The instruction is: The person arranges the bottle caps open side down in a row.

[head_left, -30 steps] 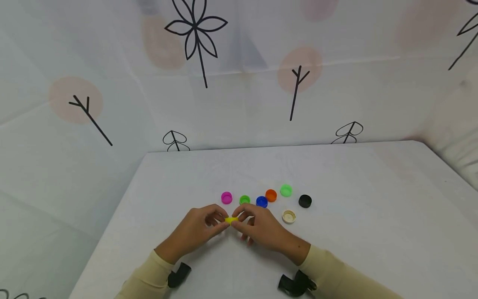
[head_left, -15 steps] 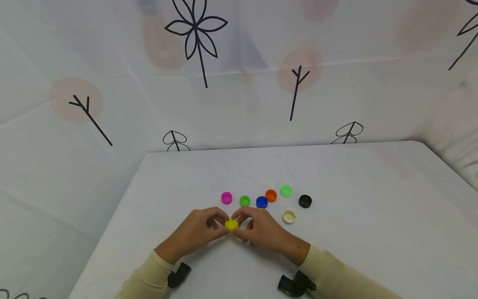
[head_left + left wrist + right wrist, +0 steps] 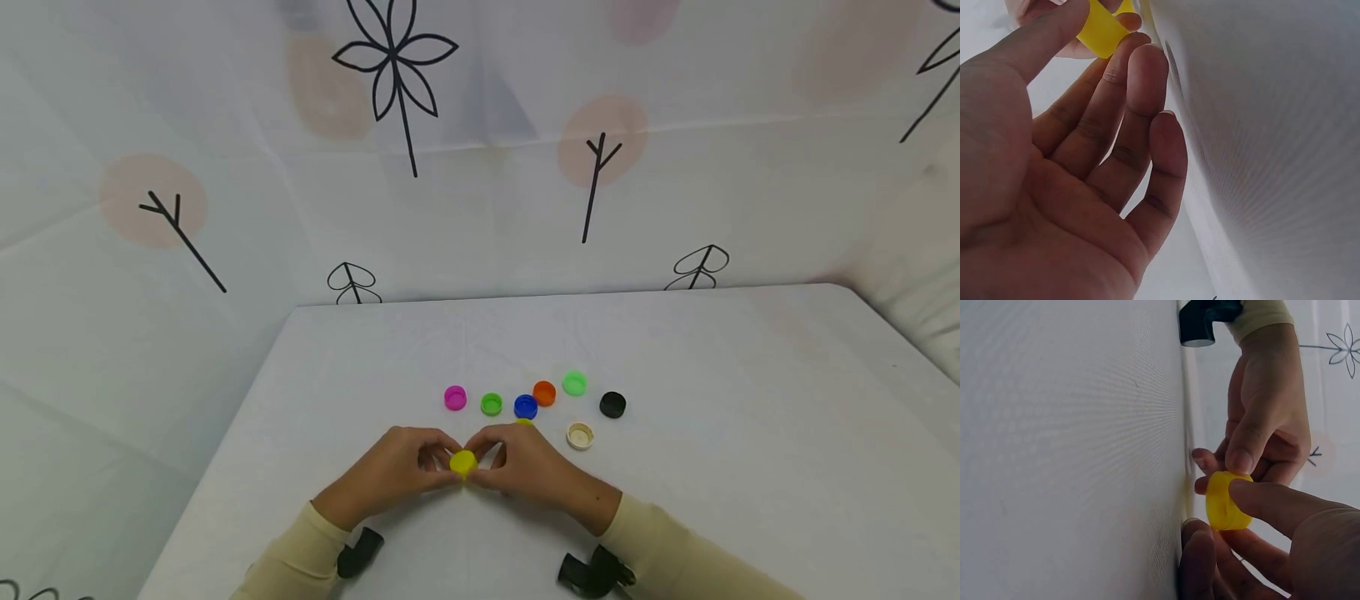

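Observation:
A yellow bottle cap [image 3: 463, 464] is held between my two hands just above the white table. My left hand [image 3: 393, 468] pinches its left side with thumb and fingers; my right hand [image 3: 528, 463] pinches it from the right. In the right wrist view the cap [image 3: 1222, 509] stands on edge, with both thumbs touching it. Only part of the cap [image 3: 1102, 32] shows at the top of the left wrist view. Behind my right hand, a second yellow cap [image 3: 524, 422] is mostly hidden.
Beyond the hands, on the table [image 3: 750, 458], lie a magenta cap [image 3: 455, 398], a green cap [image 3: 491, 405], a blue cap [image 3: 526, 407], an orange cap [image 3: 544, 393], a light green cap [image 3: 575, 383], a black cap [image 3: 612, 405] and a cream cap [image 3: 580, 436].
Both hands have moved slightly toward the person with the yellow cap. The cap has turned so more of its round face shows, and the second yellow cap's edge has come into view.

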Motion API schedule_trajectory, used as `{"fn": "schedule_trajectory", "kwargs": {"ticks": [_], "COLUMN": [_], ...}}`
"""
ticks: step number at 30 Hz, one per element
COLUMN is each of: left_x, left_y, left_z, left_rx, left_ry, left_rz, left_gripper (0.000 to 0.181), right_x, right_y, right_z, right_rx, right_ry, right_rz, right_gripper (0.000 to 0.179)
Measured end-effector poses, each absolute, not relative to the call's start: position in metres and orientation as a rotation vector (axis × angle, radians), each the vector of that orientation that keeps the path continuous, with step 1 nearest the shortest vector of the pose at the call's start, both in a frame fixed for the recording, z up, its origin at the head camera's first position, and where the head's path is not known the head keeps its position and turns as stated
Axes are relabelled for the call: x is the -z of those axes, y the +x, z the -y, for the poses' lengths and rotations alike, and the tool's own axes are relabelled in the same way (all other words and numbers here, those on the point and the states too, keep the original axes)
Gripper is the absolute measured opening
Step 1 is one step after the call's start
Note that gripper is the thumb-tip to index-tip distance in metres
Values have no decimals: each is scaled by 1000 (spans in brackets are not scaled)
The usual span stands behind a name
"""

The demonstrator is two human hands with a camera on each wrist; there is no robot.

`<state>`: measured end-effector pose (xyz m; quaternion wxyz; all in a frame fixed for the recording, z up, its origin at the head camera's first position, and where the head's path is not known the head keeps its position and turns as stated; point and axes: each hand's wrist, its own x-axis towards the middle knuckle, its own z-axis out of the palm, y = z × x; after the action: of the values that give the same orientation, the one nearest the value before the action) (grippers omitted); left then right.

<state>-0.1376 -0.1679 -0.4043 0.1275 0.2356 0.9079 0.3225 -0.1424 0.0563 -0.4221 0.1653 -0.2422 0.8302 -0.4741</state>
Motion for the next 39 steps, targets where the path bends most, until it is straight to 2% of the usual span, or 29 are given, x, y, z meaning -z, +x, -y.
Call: {"fn": "schedule_trajectory", "kwargs": {"ticks": [39], "left_x": [415], "left_y": [-138], "left_z": [164], "left_rx": [-873], "left_ry": [740], "left_rz": [-2689], "left_gripper": [26], "right_x": [425], "right_y": [-143], "right_z": [-51], "right_rx": [1212], "right_ry": [-744], "right_rz": [-2517], "right_gripper": [21]}}
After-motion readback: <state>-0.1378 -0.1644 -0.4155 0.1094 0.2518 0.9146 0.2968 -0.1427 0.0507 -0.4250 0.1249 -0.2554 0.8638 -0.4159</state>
